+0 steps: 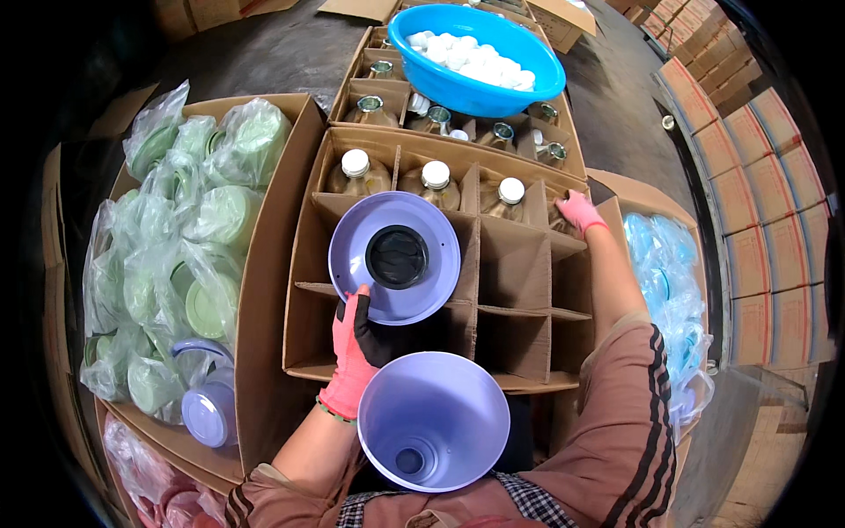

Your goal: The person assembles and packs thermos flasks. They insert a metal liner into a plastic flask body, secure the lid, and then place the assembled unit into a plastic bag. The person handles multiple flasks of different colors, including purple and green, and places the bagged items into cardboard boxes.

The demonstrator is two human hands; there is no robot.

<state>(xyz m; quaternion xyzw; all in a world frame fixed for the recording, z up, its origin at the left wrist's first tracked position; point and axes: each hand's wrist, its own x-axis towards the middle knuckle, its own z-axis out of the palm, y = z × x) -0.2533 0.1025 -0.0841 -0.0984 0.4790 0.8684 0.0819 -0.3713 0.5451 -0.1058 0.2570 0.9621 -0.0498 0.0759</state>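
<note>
My left hand, in a pink glove with black fingertips, grips the near rim of a round purple plastic part with a black round centre. It holds this part over the divided carton. Close by that wrist, a purple bucket-shaped container sits at my lap with its mouth facing up. My right hand, also pink-gloved, reaches into the far right compartment, its fingers curled at the top of a glass bottle that is mostly hidden. Three white-capped glass bottles stand along the same far row.
Behind, a blue basin of white caps rests on another carton of bottles. Bagged green parts fill a carton at left; bagged blue parts lie at right. Cardboard dividers stand in the middle carton. Stacked boxes line the right.
</note>
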